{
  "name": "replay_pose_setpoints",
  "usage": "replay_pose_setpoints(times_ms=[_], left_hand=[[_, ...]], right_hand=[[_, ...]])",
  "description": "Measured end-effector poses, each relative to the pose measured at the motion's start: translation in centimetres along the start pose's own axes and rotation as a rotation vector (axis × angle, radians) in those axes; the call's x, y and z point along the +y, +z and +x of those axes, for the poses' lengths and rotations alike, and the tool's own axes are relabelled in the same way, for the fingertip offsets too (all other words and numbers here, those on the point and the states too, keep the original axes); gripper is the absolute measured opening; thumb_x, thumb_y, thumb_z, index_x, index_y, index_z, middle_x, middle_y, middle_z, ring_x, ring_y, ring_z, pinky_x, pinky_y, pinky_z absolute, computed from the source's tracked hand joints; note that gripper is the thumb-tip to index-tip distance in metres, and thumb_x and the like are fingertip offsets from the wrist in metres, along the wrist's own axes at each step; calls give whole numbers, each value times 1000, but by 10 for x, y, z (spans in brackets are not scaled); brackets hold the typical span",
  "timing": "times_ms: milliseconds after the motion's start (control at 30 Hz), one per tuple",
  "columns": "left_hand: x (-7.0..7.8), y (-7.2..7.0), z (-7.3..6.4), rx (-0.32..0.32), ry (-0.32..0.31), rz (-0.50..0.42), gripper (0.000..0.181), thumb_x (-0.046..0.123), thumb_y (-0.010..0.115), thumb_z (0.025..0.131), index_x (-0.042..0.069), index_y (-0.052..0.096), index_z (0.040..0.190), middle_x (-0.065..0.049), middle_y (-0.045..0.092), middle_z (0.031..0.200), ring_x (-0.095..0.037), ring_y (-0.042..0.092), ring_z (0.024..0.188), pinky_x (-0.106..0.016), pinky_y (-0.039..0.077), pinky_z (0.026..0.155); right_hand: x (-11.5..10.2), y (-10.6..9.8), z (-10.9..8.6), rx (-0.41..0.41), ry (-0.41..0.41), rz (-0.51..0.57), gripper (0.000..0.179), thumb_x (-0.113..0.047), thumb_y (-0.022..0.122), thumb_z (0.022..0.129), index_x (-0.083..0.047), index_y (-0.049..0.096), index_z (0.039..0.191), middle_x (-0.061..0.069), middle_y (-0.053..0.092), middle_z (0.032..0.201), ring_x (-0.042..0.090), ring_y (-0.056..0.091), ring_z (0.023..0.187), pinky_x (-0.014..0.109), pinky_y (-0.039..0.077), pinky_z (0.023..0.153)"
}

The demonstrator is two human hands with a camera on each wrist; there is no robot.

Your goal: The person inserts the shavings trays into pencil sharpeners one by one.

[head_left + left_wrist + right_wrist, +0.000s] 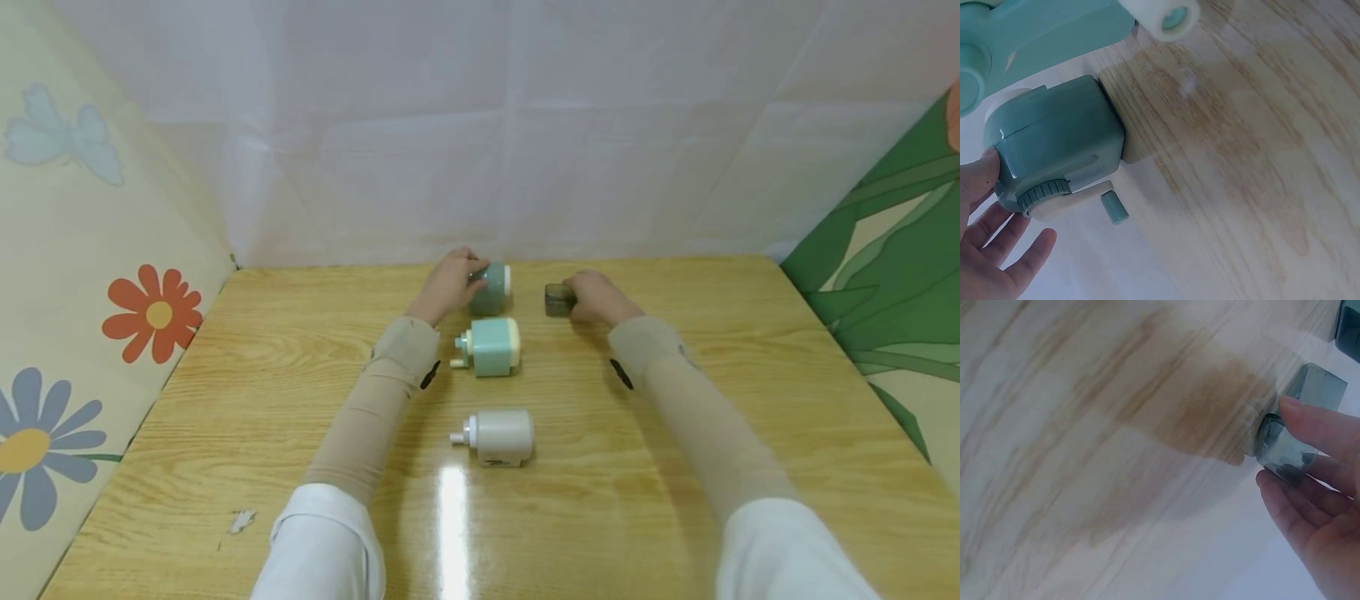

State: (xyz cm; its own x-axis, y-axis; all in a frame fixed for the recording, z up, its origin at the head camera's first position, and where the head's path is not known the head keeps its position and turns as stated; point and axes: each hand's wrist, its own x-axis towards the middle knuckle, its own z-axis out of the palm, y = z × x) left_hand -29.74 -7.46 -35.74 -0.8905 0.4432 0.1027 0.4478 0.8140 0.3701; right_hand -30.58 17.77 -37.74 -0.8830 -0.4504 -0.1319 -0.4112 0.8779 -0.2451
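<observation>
Near the table's far edge my left hand [448,287] grips a dark green crank pencil sharpener [491,290] at its crank end. In the left wrist view the thumb is on one side of the sharpener [1060,134], some fingers behind, and the crank handle [1114,207] sticks out. To its right, my right hand [596,300] pinches a smoky see-through shavings drawer [557,300] between thumb and fingers. The right wrist view shows the drawer [1319,389] apart from the sharpener, close to the tabletop; whether it touches the wood I cannot tell.
A light green pencil sharpener [492,347] with a cream end lies just nearer than the dark green one. Closer still is a beige sharpener [504,435]. A torn pale patch [242,522] marks the wooden table [645,517] at front left. White cloth [510,167] hangs behind.
</observation>
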Motion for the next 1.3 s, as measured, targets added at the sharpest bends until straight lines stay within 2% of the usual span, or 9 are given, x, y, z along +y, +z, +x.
replay_pose_setpoints(times_ms=[767,1167,1300], left_hand=[[1,0,-2,11,-4,-16,40,19,58,90,3,52,126,-12,53,117,-23,49,108,-30,43,92],[0,2,0,12,-3,-6,40,20,57,90,5,52,127,-11,53,118,-23,49,109,-30,44,90],[0,2,1,12,-3,-2,40,21,57,90,5,52,128,-11,53,118,-23,49,109,-30,44,90]], right_hand=[[-15,4,8,-5,-3,17,56,4,66,67,16,48,119,32,51,118,44,45,112,50,34,99],[-25,4,13,-36,18,23,53,5,62,75,15,45,124,30,46,125,43,40,118,49,32,101],[-28,4,14,-35,24,27,53,5,63,75,14,45,124,30,47,124,42,41,118,49,32,101]])
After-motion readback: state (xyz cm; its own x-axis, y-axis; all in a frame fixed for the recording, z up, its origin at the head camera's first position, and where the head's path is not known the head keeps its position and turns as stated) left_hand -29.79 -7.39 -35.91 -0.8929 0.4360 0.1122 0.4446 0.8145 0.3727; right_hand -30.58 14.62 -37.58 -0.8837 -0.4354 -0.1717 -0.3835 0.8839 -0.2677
